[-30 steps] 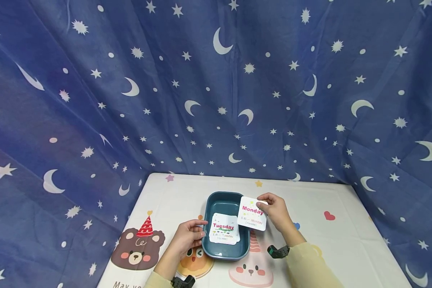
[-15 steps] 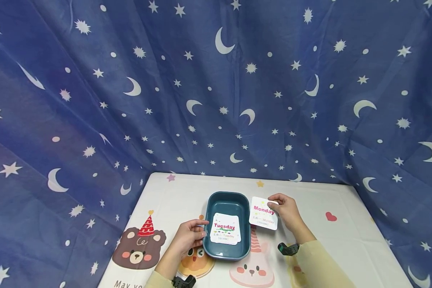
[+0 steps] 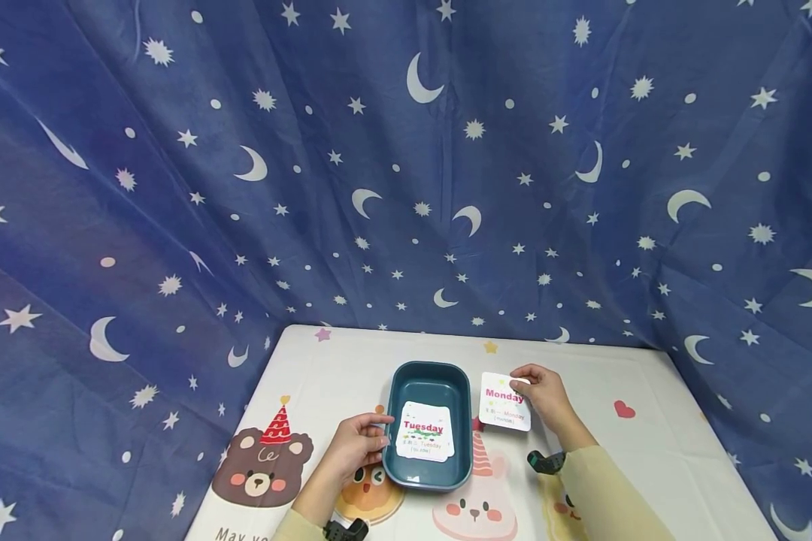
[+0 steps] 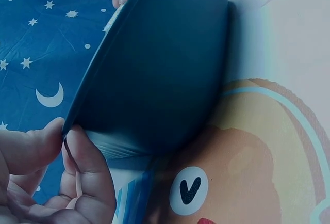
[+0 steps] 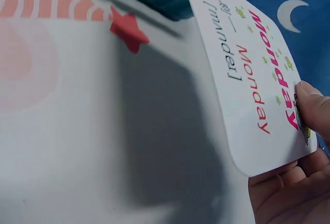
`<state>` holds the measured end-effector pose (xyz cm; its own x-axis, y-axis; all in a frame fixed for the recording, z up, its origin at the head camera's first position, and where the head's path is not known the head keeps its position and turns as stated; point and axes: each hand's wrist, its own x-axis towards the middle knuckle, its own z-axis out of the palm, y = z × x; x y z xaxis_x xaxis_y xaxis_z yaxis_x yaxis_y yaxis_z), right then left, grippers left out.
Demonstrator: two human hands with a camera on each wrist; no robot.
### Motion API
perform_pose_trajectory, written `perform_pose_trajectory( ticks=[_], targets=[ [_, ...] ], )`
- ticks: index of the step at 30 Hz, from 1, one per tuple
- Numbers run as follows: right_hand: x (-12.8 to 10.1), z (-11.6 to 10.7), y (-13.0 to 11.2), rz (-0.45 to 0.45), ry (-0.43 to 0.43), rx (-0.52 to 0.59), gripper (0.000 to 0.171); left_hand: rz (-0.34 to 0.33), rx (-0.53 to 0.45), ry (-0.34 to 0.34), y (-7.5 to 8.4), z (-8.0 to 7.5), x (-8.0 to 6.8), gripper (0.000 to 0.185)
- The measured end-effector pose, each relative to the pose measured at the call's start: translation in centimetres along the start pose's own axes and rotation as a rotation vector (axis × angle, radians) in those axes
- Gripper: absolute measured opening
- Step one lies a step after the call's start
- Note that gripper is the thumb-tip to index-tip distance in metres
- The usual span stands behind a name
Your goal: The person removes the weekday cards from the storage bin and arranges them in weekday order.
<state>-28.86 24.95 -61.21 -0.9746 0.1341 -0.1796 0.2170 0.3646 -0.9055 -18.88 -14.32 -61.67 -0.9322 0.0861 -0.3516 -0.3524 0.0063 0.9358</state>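
Right hand (image 3: 544, 394) pinched Monday card (image 3: 504, 401) just right of teal tray (image 3: 428, 376). Left hand (image 3: 360, 443) gripped tray's left rim; Tuesday card (image 3: 425, 439) lay inside.

You are working at a staged tabletop set-up, more like a recording corner or a child's learning corner than a lived-in room. A dark blue cloth (image 3: 406, 165) printed with white moons and stars hangs behind and to both sides, closing off all surroundings. The table (image 3: 352, 361) in front of you carries a white children's cover with cartoon animals: a bear in a party hat (image 3: 260, 466), a pink rabbit (image 3: 474, 511), hearts and stars. Weekday word cards, Monday (image 3: 505, 401) and Tuesday (image 3: 425, 440), point to early-learning material. Each of your wrists wears a black camera band (image 3: 544, 462)
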Motion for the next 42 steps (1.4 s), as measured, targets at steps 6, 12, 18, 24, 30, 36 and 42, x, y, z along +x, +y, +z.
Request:
perform_pose_trajectory(
  ticks=[6, 12, 18, 24, 30, 36, 42],
  targets=[
    [0.7, 0.2, 0.8, 0.015, 0.006, 0.016, 0.018, 0.009, 0.001, 0.008, -0.1, 0.1, 0.0, 0.04],
    [1.1, 0.5, 1.0, 0.023, 0.009, -0.013, 0.017, 0.012, 0.005, 0.011, -0.2, 0.0, -0.1, 0.04],
    [1.5, 1.7, 1.1, 0.029, 0.018, -0.05, 0.014, 0.007, 0.004, 0.011, -0.2, 0.0, -0.1, 0.041],
    [1.9, 2.5, 1.3, 0.056, 0.031, -0.107, 0.009, 0.008, -0.002, 0.006, -0.2, 0.1, -0.1, 0.041],
    [1.9, 2.7, 0.9, 0.062, 0.02, -0.132, 0.01, 0.01, 0.0, 0.004, -0.2, 0.1, -0.1, 0.041],
    [1.9, 2.7, 0.9, 0.053, 0.021, -0.155, 0.01, 0.009, -0.002, -0.002, -0.2, 0.0, 0.0, 0.043],
    [2.0, 2.6, 1.3, 0.048, 0.026, -0.195, 0.013, 0.009, 0.002, -0.001, -0.2, 0.1, -0.1, 0.042]
  ],
)
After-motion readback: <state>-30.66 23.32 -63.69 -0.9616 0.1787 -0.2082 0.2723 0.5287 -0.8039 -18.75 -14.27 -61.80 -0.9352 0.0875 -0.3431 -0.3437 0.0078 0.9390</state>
